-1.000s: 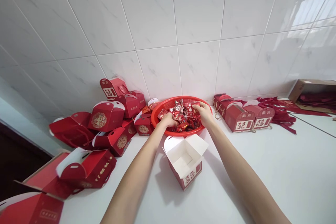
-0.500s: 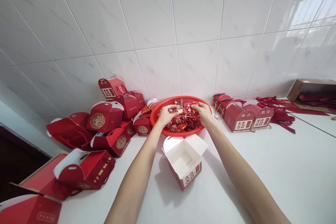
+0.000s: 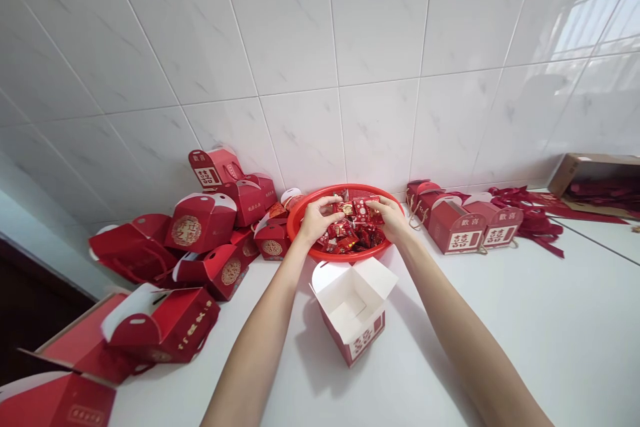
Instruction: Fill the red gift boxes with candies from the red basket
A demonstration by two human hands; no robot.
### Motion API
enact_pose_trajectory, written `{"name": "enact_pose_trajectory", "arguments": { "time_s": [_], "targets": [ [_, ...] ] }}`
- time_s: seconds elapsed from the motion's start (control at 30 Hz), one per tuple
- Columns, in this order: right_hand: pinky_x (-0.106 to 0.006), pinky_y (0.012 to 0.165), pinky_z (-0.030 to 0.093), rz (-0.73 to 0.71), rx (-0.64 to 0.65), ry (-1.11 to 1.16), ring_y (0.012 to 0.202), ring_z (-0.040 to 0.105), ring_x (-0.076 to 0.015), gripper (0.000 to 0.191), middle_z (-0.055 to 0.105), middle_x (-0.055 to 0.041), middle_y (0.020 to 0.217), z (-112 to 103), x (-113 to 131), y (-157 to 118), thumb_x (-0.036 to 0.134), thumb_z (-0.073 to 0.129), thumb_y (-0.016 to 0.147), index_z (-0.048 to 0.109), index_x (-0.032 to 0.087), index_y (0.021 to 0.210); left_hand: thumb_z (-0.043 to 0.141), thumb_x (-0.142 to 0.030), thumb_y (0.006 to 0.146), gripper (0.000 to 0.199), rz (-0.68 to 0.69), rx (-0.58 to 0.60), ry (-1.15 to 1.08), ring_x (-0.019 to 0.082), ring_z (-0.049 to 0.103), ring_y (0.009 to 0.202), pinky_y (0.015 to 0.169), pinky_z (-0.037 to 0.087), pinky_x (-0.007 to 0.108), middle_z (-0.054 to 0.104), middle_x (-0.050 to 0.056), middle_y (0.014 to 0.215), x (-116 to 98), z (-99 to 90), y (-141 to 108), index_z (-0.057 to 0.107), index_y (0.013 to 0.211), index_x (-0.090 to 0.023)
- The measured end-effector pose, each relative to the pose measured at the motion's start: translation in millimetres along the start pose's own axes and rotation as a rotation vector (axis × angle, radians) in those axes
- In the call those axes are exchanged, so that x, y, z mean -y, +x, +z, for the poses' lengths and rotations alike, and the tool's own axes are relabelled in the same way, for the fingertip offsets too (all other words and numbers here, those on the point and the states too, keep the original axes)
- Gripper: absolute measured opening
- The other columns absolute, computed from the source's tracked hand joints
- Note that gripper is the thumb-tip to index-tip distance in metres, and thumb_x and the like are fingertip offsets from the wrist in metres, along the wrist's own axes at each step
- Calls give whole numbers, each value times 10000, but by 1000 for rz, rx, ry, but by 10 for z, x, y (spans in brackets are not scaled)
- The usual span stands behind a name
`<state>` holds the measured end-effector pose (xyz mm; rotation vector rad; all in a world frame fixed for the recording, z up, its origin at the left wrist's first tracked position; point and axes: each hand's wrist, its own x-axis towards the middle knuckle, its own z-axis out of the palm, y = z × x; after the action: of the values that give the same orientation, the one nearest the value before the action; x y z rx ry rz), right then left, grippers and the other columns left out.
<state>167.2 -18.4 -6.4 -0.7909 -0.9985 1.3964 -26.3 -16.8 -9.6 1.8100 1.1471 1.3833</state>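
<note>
Both of my hands are over a red plastic basket [image 3: 345, 256] filled with red-wrapped candies [image 3: 350, 232]. At its left side, my left hand [image 3: 319, 219] pinches a wrapped candy [image 3: 345, 209] between thumb and fingers. My right hand [image 3: 391, 217] closes on another red-wrapped candy [image 3: 361, 209] with white dots, on the right side. Just in front of the basket, between my forearms, stands an open gift box [image 3: 345, 300]. Its flaps are up, its white inside shows with nothing in it, and its outer walls are red with a printed character panel.
Several red gift boxes [image 3: 200, 220] are piled on the left. Closed red boxes [image 3: 457, 227] with cord handles stand to the right of the basket, beside dark red ribbons [image 3: 540, 230]. A cardboard box [image 3: 565, 173] sits far right. A tiled wall [image 3: 375, 133] rises behind the white table [image 3: 500, 320].
My hands have stayed nearly in place over the basket, with only slight finger movement among the candies. The boxes have not moved.
</note>
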Motion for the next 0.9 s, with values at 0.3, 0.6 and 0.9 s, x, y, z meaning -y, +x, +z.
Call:
{"name": "enact_pose_trajectory", "arguments": {
  "time_s": [0.3,0.6,0.9],
  "targets": [
    [-274,556,459,-2,7,3,606,596,-161,241,679,14,642,-12,9,-9,324,782,506,626,221,658,758,-189,705,378,-20,44,41,231,656,1137,1007,519,358,714,82,1214,-42,7,-13,715,1079,-165],
    [-286,574,474,-12,12,15,611,602,-162,238,678,10,651,-8,-6,-7,326,779,513,642,213,673,678,-231,722,234,-74,20,35,222,687,1008,925,530,329,763,57,1064,-73,21,7,745,936,-165],
    [-291,584,466,-49,-77,22,639,596,-172,258,656,19,632,-7,-7,0,346,779,517,583,223,630,488,-154,763,276,-368,-123,329,199,709,944,851,535,268,784,40,878,62,-6,137,761,735,-186]
  ]
}}
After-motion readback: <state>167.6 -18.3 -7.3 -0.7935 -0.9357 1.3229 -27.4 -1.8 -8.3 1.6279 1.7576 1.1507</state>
